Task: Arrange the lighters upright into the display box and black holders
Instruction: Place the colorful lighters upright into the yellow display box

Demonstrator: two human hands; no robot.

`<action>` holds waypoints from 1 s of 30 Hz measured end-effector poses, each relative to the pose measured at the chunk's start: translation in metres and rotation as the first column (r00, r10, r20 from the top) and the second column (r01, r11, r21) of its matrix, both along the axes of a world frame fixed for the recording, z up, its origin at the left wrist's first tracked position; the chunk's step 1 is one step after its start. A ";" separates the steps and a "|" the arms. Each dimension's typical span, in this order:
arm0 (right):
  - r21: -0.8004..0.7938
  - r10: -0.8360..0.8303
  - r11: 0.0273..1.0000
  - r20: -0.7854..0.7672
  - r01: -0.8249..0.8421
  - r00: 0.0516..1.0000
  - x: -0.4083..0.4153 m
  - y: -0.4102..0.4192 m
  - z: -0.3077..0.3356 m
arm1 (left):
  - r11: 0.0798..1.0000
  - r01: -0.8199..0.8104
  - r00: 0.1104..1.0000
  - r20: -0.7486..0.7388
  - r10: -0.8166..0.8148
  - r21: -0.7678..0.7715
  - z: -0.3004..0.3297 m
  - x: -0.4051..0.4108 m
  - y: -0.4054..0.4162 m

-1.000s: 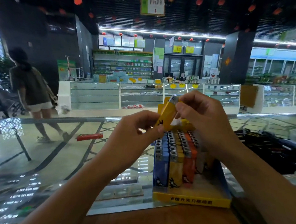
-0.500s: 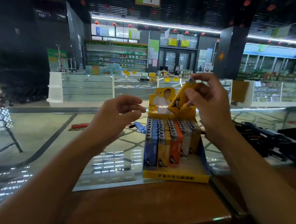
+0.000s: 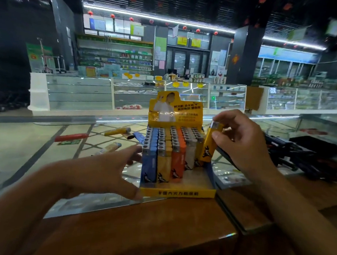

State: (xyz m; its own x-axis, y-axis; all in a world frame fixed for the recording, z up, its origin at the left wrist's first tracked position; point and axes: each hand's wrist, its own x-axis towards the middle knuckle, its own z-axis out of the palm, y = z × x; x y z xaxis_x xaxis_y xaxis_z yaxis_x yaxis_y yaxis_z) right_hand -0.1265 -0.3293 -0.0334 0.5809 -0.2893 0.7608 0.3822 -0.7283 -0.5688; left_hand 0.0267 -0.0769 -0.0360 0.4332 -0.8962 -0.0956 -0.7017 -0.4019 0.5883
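A right hand point(image 3: 243, 143) pinches a yellow lighter point(image 3: 210, 145) nearly upright, metal head up and tilted slightly right, at the right edge of the yellow display box point(image 3: 179, 193) on the glass surface point(image 3: 33, 158). The left hand point(image 3: 105, 170), fingers spread and empty, touches the box's left side.

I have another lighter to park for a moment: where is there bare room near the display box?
The wooden counter in front of the display box is bare. The glass top far left is free. Crowded: loose lighters behind the left hand, black holders beyond the right hand.
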 end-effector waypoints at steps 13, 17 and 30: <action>-0.202 -0.111 0.977 -0.190 0.072 0.975 -0.001 -0.004 -0.010 | 0.996 -0.008 1.000 0.028 0.011 -0.087 -0.009 0.007 -0.003; -0.197 -0.077 0.980 -0.226 0.031 0.971 0.000 -0.006 -0.012 | 0.996 -0.028 0.999 0.033 0.030 -0.088 -0.008 0.004 -0.003; -0.152 -0.071 0.988 -0.276 0.029 0.958 0.001 0.005 -0.010 | 0.857 -0.295 0.955 -0.091 0.284 -0.422 0.003 0.044 0.015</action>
State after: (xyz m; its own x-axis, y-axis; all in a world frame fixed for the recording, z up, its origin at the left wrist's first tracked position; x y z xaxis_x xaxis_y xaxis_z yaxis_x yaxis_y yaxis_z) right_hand -0.1259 -0.3247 -0.0433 0.7642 -0.2225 0.6054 0.1833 -0.8249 -0.5347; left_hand 0.0711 -0.0615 -0.0331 0.6816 -0.6867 0.2526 -0.5761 -0.2910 0.7638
